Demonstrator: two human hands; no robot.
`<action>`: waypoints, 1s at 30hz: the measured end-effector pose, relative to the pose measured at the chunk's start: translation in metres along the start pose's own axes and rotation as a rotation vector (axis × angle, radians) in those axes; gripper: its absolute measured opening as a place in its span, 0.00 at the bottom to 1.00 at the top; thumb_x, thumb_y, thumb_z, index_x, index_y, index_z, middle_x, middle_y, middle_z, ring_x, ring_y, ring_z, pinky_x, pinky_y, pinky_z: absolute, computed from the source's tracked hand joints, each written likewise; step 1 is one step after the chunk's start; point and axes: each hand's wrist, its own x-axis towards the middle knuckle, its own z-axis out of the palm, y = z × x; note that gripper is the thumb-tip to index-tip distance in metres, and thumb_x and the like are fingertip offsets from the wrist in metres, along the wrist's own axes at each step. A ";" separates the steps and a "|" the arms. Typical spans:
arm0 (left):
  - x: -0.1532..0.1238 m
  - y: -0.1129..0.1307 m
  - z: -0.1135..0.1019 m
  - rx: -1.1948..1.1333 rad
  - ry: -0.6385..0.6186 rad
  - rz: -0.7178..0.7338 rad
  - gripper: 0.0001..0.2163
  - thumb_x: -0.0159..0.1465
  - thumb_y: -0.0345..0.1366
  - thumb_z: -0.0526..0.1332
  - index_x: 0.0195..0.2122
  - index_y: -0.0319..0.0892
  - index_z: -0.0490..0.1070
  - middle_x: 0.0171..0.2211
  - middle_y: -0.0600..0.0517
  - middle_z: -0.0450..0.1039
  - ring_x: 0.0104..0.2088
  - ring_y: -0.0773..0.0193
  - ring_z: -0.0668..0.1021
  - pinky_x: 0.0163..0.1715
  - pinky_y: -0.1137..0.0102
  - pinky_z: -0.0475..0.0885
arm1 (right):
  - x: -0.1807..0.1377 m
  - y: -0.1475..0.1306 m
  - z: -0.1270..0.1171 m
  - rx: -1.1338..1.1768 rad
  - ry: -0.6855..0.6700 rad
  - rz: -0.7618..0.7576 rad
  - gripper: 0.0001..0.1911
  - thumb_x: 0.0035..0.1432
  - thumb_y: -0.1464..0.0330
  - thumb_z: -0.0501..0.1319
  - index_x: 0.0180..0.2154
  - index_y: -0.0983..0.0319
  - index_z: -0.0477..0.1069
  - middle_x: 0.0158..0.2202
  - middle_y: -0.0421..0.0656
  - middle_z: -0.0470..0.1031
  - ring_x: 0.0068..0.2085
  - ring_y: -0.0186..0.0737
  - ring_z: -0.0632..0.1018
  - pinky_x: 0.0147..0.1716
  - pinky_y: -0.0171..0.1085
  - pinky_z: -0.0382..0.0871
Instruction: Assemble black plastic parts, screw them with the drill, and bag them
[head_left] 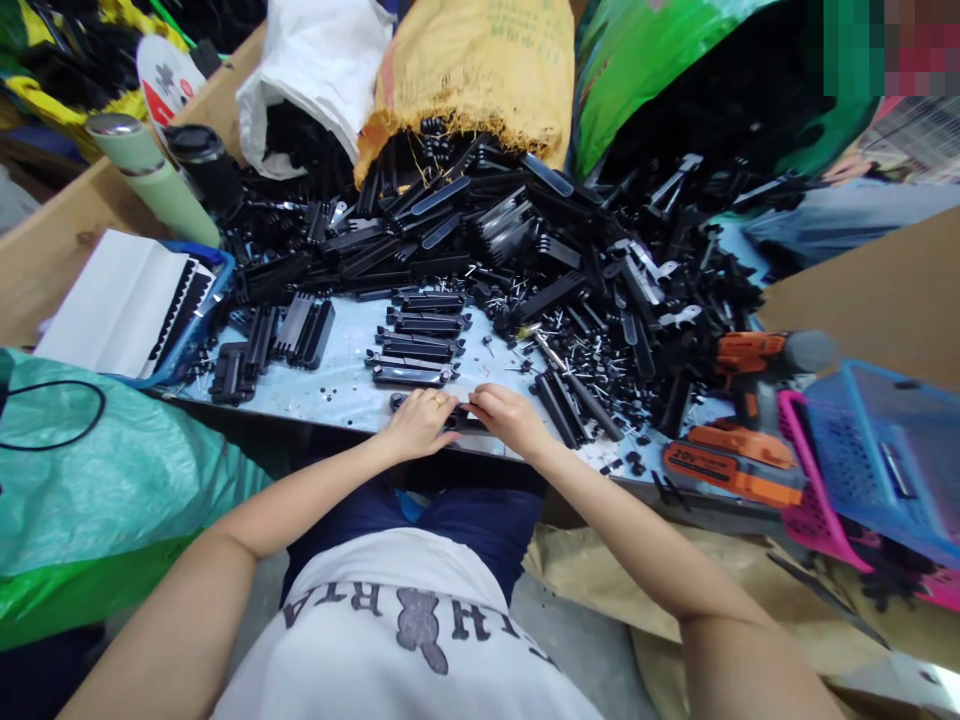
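My left hand (422,420) and my right hand (506,415) meet at the near edge of the pale blue table (337,370). Both close their fingers on one flat black plastic part (459,418) lying between them. A ring shows on the left hand. Just beyond the hands lie several similar black parts in a neat row (416,345). A large heap of loose black plastic parts (570,240) fills the back and right of the table, with small screws scattered among them.
An orange cordless drill (750,365) lies at the right, by pink and blue baskets (877,450). Sacks of parts (480,70) stand behind the heap. A green bottle (154,175), a dark cup (202,160) and a blue tray (199,320) sit at left.
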 end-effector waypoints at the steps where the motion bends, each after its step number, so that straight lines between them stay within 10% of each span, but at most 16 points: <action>1: 0.000 0.000 0.000 -0.002 -0.002 -0.010 0.24 0.61 0.45 0.59 0.54 0.37 0.61 0.47 0.40 0.69 0.47 0.51 0.70 0.45 0.59 0.64 | -0.002 -0.001 0.000 0.010 0.021 0.019 0.13 0.65 0.65 0.51 0.35 0.62 0.71 0.36 0.48 0.74 0.37 0.39 0.75 0.36 0.35 0.68; 14: -0.003 0.001 -0.003 0.095 0.022 -0.013 0.23 0.60 0.50 0.59 0.48 0.37 0.65 0.38 0.44 0.73 0.40 0.54 0.73 0.36 0.63 0.63 | -0.005 0.007 0.002 -0.012 0.257 -0.247 0.05 0.60 0.66 0.59 0.38 0.57 0.71 0.33 0.43 0.77 0.31 0.39 0.79 0.32 0.36 0.73; 30: -0.004 -0.003 -0.001 0.138 0.005 -0.011 0.24 0.60 0.49 0.59 0.51 0.36 0.63 0.43 0.43 0.71 0.44 0.53 0.71 0.41 0.62 0.63 | -0.003 0.007 0.006 0.104 0.321 -0.045 0.08 0.60 0.61 0.57 0.36 0.58 0.70 0.30 0.43 0.76 0.29 0.38 0.78 0.29 0.36 0.73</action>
